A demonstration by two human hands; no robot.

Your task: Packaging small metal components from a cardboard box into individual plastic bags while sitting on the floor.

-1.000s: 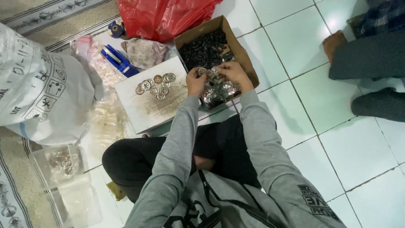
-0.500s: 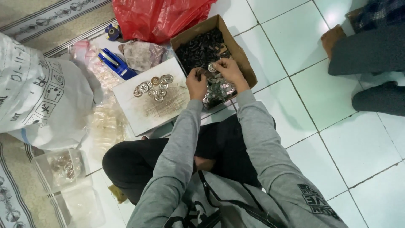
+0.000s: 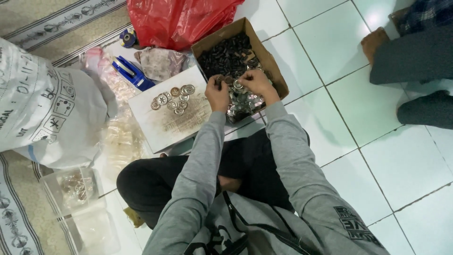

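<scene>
Head view shows the left hand [image 3: 217, 92] and right hand [image 3: 255, 81] close together over the cardboard box [image 3: 276, 71], fingers curled and pinching small metal pieces [image 3: 236, 86], too small to tell their long axis or heading. Beneath them the box holds dark parts [image 3: 229, 56] at its far end and shiny ones [image 3: 243, 104] nearer. Just left lies a white board [image 3: 160, 127] carrying round metal caps [image 3: 172, 98], with a red plastic bag [image 3: 179, 19] beyond on the tiled floor [image 3: 406, 165].

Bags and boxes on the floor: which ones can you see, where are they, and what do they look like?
Open brown cardboard box: under both hands, holding small dark and shiny pieces.
Crumpled red plastic bag: top middle, behind the box.
Big white woven sack with dark printed markings: far left, bulging.
Clear plastic bags: lower left, holding small round pieces.
</scene>
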